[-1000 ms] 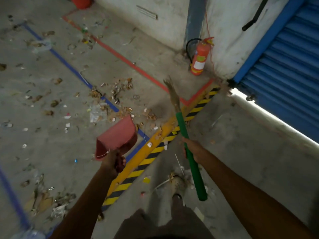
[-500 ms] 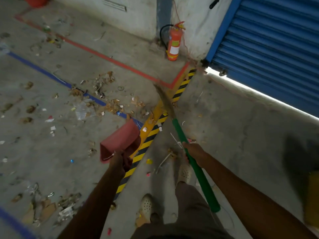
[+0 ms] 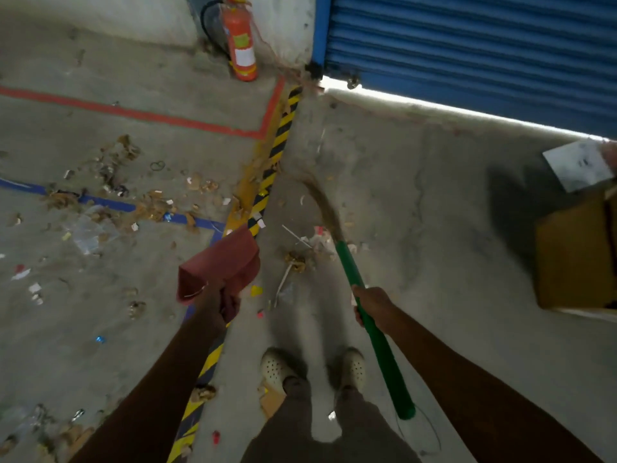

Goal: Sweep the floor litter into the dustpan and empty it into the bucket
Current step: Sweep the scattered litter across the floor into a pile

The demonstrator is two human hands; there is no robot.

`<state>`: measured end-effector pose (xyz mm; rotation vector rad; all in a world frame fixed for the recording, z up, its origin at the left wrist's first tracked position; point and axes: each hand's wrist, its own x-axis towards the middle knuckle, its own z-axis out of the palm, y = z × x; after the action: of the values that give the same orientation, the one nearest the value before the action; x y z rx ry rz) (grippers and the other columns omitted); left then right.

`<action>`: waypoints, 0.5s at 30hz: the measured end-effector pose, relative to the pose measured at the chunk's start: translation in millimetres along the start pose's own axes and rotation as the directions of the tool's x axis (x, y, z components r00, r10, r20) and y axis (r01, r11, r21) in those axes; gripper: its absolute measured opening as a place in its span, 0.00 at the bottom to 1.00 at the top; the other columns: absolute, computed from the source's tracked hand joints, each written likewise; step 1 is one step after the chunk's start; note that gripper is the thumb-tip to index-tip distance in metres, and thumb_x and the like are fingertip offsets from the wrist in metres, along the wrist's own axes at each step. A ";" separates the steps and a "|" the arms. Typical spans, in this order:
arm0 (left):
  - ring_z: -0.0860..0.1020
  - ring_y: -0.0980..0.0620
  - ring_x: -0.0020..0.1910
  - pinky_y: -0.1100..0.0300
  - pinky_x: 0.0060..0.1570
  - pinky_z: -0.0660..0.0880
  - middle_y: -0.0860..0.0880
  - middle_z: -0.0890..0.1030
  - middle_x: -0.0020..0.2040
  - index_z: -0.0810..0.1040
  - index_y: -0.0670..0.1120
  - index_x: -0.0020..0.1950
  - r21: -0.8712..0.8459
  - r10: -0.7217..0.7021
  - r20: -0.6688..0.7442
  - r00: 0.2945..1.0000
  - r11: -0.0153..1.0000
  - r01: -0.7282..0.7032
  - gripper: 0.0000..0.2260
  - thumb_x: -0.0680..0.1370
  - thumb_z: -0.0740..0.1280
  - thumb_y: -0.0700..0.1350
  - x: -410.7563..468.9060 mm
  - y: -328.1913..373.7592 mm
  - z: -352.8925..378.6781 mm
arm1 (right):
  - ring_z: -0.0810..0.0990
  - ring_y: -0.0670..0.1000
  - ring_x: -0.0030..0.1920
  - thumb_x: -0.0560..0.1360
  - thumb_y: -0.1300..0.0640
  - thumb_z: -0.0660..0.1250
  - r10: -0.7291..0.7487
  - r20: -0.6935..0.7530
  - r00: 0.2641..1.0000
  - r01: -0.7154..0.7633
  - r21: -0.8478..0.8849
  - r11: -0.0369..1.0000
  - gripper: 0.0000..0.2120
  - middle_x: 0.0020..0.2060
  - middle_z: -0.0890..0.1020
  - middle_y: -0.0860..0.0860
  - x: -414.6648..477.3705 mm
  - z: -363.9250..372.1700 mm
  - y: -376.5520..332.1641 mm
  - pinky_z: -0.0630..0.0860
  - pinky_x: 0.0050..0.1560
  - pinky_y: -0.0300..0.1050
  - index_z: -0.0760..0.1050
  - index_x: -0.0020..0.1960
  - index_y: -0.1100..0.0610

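My left hand grips the handle of a red dustpan, held above the floor over the yellow-black striped line. My right hand grips the green handle of a broom; its brown bristles curve forward and touch the concrete. A small pile of litter with paper scraps and sticks lies just ahead of my feet, between dustpan and broom. More litter is scattered along the blue floor line to the left. No bucket is in view.
A red fire extinguisher stands against the far wall. A blue roller shutter fills the upper right, slightly raised. A cardboard box with a white sheet sits at the right edge. My two shoes stand at the bottom centre.
My view has swung right and I have stepped forward: the extinguisher and shutter shifted left, and the box came into view. The broom's bristles dropped from raised to the floor.
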<state>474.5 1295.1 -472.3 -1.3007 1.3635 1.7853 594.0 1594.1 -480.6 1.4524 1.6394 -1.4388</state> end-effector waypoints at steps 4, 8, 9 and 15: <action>0.72 0.61 0.18 0.69 0.20 0.72 0.51 0.78 0.32 0.71 0.47 0.43 0.057 -0.003 0.035 0.999 0.998 0.001 0.09 0.84 0.61 0.45 7.2 -38.5 49.8 | 0.74 0.51 0.28 0.83 0.51 0.63 0.066 -0.004 0.998 -0.065 0.165 0.984 0.14 0.31 0.75 0.55 22.7 -51.6 52.5 0.74 0.31 0.45 0.73 0.50 0.63; 0.72 0.59 0.18 0.68 0.19 0.71 0.52 0.77 0.24 0.72 0.49 0.44 0.159 0.044 0.126 0.991 0.985 -0.064 0.10 0.85 0.59 0.42 28.2 -87.7 98.3 | 0.73 0.49 0.24 0.83 0.50 0.63 0.171 -0.072 0.983 -0.150 0.230 0.962 0.15 0.31 0.76 0.54 58.3 -101.7 119.5 0.72 0.25 0.41 0.74 0.52 0.63; 0.72 0.58 0.18 0.68 0.19 0.70 0.52 0.76 0.23 0.72 0.48 0.44 0.182 0.055 0.144 0.988 0.980 -0.081 0.10 0.84 0.58 0.42 30.7 -97.6 107.0 | 0.73 0.49 0.24 0.82 0.49 0.63 0.202 -0.090 0.975 -0.175 0.240 0.955 0.15 0.31 0.76 0.54 66.4 -109.4 135.2 0.72 0.25 0.40 0.74 0.52 0.62; 0.75 0.59 0.22 0.67 0.21 0.72 0.51 0.77 0.29 0.72 0.48 0.45 0.226 -0.003 0.215 0.977 0.973 -0.047 0.10 0.85 0.57 0.42 82.4 -153.1 126.5 | 0.72 0.50 0.25 0.82 0.51 0.63 0.397 -0.144 0.907 -0.340 0.310 0.888 0.15 0.31 0.75 0.55 124.4 -123.8 231.1 0.71 0.23 0.41 0.73 0.53 0.64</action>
<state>525.4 1454.5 -607.3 -0.9463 1.4181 1.6698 802.1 1722.6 -636.9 2.0065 1.2040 -1.3704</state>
